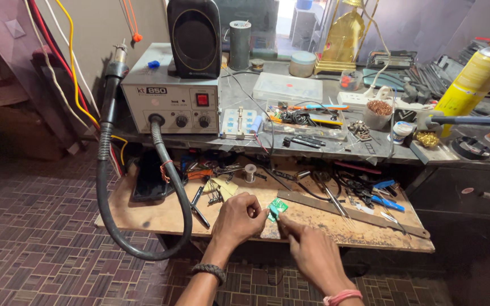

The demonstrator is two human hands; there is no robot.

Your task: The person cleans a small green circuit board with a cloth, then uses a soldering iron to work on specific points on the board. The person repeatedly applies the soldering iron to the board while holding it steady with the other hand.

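Resting near the front edge of the wooden tabletop [154, 218], a small green circuit board [277, 208] sits between the person's two hands. The left hand [238, 220] is curled, its fingers drawn together and pinching the board's left edge. The right hand [308, 248] lies just beside it, its fingers pressed together with the fingertips touching the board's lower right side; whether they hold a thin tool cannot be told. A braided band [209, 271] circles the left wrist and a pink band [342, 296] the right.

Just right of the board lies a long metal ruler [358, 213], slanting toward the tabletop's right corner. Behind the hands are scattered pliers, tweezers, a small spool of solder wire [249, 172] and blue-handled tools [388, 203].

On the raised grey shelf [336, 150] behind, a grey hot-air station [170, 95] stands at the left, its black ribbed hose [106, 215] looping down past the tabletop's front edge. A black speaker [194, 37] sits on top of it. To the right, a shallow clear tray [304, 126] holds screwdrivers, cables and small parts. A closed clear plastic box [288, 87] lies behind it; what is in it cannot be made out. A small white cup [377, 115] is filled with coppery curled wire. A round lidded jar [302, 63] stands farther back, and a yellow spray can [476, 76] leans at the far right.
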